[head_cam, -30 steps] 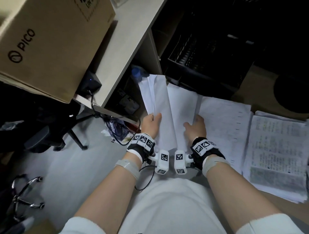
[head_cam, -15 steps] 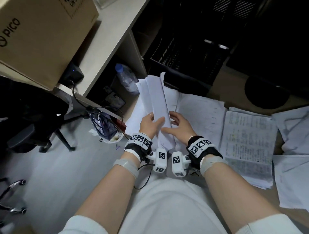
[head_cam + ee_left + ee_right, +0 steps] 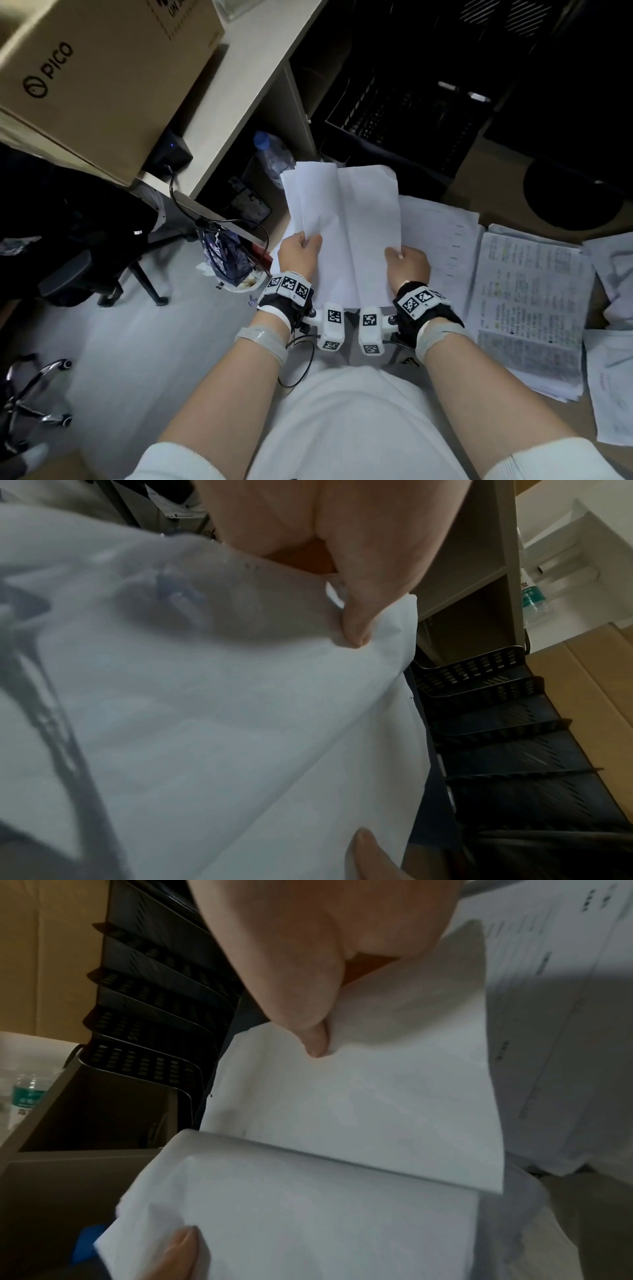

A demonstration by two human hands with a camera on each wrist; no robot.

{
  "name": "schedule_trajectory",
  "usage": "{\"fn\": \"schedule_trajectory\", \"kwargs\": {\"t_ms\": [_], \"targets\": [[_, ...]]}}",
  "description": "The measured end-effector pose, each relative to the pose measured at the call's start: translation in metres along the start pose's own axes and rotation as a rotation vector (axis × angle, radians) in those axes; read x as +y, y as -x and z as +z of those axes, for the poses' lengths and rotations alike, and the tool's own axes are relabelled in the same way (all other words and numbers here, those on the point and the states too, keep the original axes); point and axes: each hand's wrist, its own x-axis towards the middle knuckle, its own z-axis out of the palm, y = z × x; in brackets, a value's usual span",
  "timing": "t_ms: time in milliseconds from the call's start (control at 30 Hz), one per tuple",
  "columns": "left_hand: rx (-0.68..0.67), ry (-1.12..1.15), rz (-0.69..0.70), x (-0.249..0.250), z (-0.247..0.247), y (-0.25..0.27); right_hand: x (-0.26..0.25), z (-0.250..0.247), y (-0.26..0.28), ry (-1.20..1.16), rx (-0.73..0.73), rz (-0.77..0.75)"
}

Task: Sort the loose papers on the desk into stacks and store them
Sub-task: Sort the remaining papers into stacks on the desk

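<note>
Held up above the desk's near edge, in front of the torso: a bundle of white sheets [image 3: 346,233], blank side up, creased lengthwise, long axis running away from the body toward the black tiered paper tray [image 3: 404,120], far end tipped slightly left of it. Gripped at the near left edge by the left hand [image 3: 299,255], thumb on top and fingers curled under; pinched at the near right edge by the right hand [image 3: 407,265], thumb [image 3: 316,1042] pressing the top sheet, other fingers beneath. In the left wrist view, thumb [image 3: 356,631] clamped on the paper's edge, a fingertip of the other hand showing at the bottom. Sheets fanned a little at the far end, left part folded upward along a crease. Just right of the bundle and partly under it, a printed stack [image 3: 442,246] lying flat on the desk [image 3: 507,171]; right of that, a thick pile of densely printed pages [image 3: 527,308]; further right again, more loose white sheets [image 3: 613,377] at the frame's edge. Left of the bundle and lower, a plastic water bottle [image 3: 274,154] beside a pale shelf panel; further left, a cardboard box marked PICO [image 3: 102,75] on a neighbouring desktop, a small black device [image 3: 169,154] beneath its corner, and an office chair [image 3: 68,267] on the grey floor.
</note>
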Motion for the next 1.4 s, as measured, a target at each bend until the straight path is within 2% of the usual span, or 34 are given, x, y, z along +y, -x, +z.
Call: {"fn": "schedule_trajectory", "kwargs": {"t_ms": [100,200,433,600,667,800,900,967,1100,1233,1400], "targets": [[0.102,0.031,0.035,0.001,-0.014,-0.015,-0.003,0.009,-0.008,0.023,0.060,0.079],[0.103,-0.034,0.069,0.002,-0.027,-0.030,-0.007,0.021,-0.014,0.070,0.057,0.155],[0.012,-0.076,0.109,-0.007,-0.037,-0.052,-0.020,0.078,-0.013,0.093,-0.195,0.184],[-0.044,-0.024,0.085,-0.013,-0.040,-0.059,-0.027,0.086,-0.014,0.083,-0.284,0.244],[-0.073,0.018,0.081,-0.008,-0.035,-0.056,-0.030,0.077,-0.013,0.050,-0.283,0.188],[-0.133,0.072,0.045,0.005,-0.019,-0.040,-0.038,0.053,-0.003,0.028,-0.300,-0.021],[-0.167,0.104,0.016,0.009,-0.007,-0.025,-0.047,0.031,0.009,-0.169,-0.415,-0.119],[-0.193,0.150,-0.022,0.014,0.000,-0.014,-0.049,0.016,0.019,-0.220,-0.508,-0.183],[-0.243,0.221,-0.053,0.024,0.015,0.010,-0.038,-0.009,0.028,-0.192,-0.562,-0.246],[-0.298,0.329,0.007,0.027,0.027,0.036,-0.028,-0.033,0.037,-0.182,-0.570,-0.295],[-0.273,0.331,0.009,0.028,0.035,0.057,-0.019,-0.053,0.043,-0.175,-0.575,-0.302]]}}
